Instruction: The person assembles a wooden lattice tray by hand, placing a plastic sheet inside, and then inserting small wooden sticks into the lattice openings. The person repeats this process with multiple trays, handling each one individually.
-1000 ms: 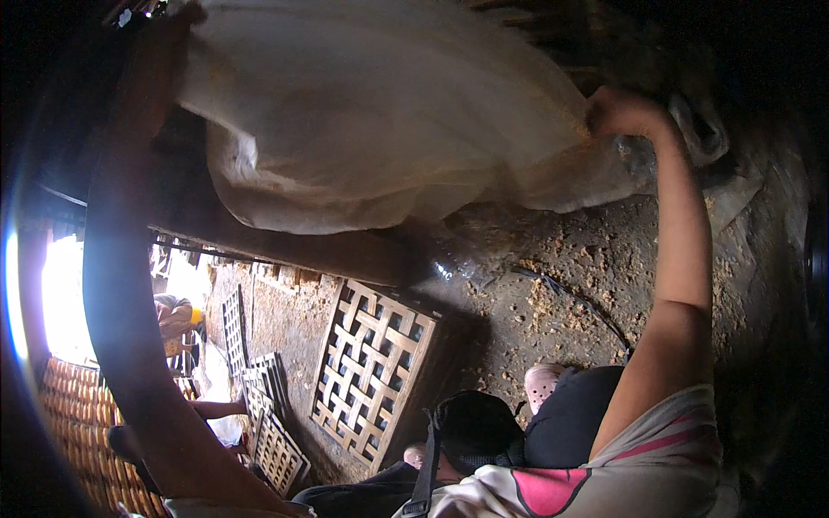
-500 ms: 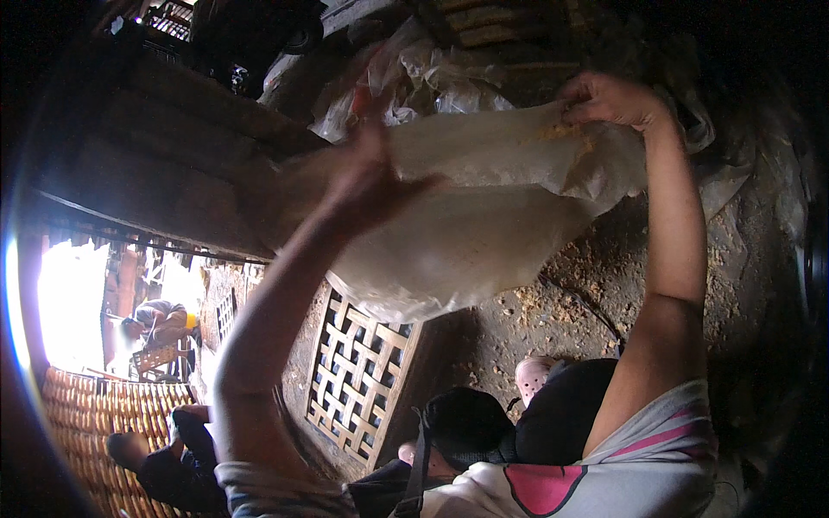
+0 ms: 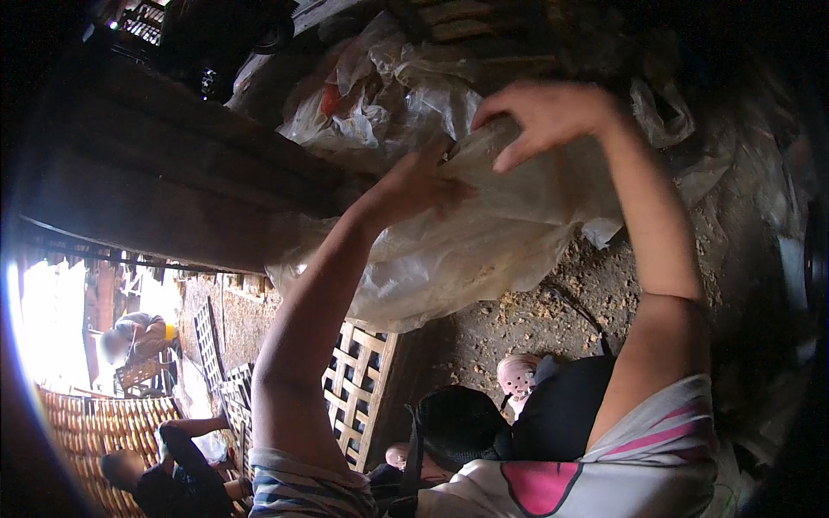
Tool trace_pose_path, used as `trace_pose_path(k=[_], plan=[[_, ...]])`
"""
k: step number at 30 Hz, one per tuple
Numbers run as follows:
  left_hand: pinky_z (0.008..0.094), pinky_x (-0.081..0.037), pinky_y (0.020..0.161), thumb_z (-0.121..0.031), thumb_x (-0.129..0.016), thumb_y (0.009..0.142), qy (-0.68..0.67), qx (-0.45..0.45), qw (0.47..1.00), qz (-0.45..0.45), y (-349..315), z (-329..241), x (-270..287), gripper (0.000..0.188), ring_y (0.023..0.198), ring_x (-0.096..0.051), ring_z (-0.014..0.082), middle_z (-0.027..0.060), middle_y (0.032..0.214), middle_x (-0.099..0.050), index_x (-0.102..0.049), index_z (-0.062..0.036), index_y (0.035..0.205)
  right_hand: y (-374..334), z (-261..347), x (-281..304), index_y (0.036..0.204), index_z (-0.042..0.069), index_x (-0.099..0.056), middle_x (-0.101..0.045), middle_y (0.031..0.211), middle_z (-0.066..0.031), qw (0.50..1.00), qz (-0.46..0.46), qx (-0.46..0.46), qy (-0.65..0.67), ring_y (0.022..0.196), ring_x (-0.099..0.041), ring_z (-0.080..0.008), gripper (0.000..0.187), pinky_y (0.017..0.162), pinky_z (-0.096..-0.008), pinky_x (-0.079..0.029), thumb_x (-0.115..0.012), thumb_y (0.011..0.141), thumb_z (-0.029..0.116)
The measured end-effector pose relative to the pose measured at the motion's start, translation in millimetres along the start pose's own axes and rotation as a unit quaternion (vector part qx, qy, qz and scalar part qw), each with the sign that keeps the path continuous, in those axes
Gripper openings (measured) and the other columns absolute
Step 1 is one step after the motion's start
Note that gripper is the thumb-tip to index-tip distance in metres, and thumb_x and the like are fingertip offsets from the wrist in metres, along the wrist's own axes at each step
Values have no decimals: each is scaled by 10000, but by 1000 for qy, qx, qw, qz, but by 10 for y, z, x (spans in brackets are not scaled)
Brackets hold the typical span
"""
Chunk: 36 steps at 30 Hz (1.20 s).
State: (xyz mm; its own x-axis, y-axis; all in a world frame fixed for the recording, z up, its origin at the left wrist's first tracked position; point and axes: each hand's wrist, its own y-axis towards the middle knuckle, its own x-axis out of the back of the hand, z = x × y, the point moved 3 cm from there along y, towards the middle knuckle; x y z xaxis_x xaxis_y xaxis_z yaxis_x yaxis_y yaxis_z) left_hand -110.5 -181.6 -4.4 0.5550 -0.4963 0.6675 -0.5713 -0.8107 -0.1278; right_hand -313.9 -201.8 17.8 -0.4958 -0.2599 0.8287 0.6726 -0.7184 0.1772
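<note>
Two hands [image 3: 414, 183] [image 3: 557, 116] at plastic sheet [image 3: 466, 259]; crumb-strewn floor [image 3: 479, 345], bright opening [image 3: 53, 315] leftward

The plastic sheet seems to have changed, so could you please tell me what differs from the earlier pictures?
The plastic sheet, spread wide a second ago, is now gathered in folds. The left hand has moved rightward, the right hand leftward, so they are close together; the right's thumb and fingers have spread apart. The left's grip is unclear. The lattice panel and pink shoe stayed put.
</note>
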Motion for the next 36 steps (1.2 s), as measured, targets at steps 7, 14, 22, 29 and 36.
trace_pose_path(k=[7, 14, 22, 29, 36], plan=[[316, -486, 564, -126, -703, 816, 11, 55, 997, 44, -23, -60, 91, 373, 624, -619, 146, 98, 743, -637, -517, 43, 1091, 69, -407, -154, 924, 39, -676, -660, 808, -122, 990, 92, -109, -17, 739, -632, -228, 260, 686, -378, -498, -660, 728, 208], [305, -491, 548, -107, -694, 823, 25, 48, 998, 28, -98, -90, 123, 361, 596, -612, 148, 95, 731, -634, -511, 48, 1093, -250, -871, 118, 1060, 70, -658, -641, 1081, -116, 986, -52, -138, -73, 1000, -613, -245, 419, 834, -375, -493, -723, 677, 225], [317, -530, 665, -127, -704, 819, 18, 87, 995, 55, -179, 47, 263, 506, 764, -640, 173, 119, 936, -643, -454, 13, 1236, 8, -526, 42, 1103, 88, -646, -609, 1153, -126, 950, 127, -259, -121, 1040, -599, -206, 497, 824, -345, -484, -765, 682, 325], [345, -495, 804, -213, -685, 831, 223, -86, 968, -72, -151, 125, 195, 466, 917, -638, 224, 152, 1022, -654, -511, 4, 1205, -111, -287, 221, 1084, 86, -647, -611, 1068, -112, 969, 7, -232, -87, 991, -599, -212, 493, 818, -320, -481, -779, 663, 308], [321, -483, 754, -161, -555, 899, 150, -101, 983, -26, 306, -266, 86, 213, 899, -606, 170, 128, 1053, -614, -603, -13, 1044, 4, -201, 219, 1069, 95, -647, -604, 1090, -81, 971, -134, -90, -175, 1111, -523, -220, 418, 977, -345, -398, -754, 715, 291]])
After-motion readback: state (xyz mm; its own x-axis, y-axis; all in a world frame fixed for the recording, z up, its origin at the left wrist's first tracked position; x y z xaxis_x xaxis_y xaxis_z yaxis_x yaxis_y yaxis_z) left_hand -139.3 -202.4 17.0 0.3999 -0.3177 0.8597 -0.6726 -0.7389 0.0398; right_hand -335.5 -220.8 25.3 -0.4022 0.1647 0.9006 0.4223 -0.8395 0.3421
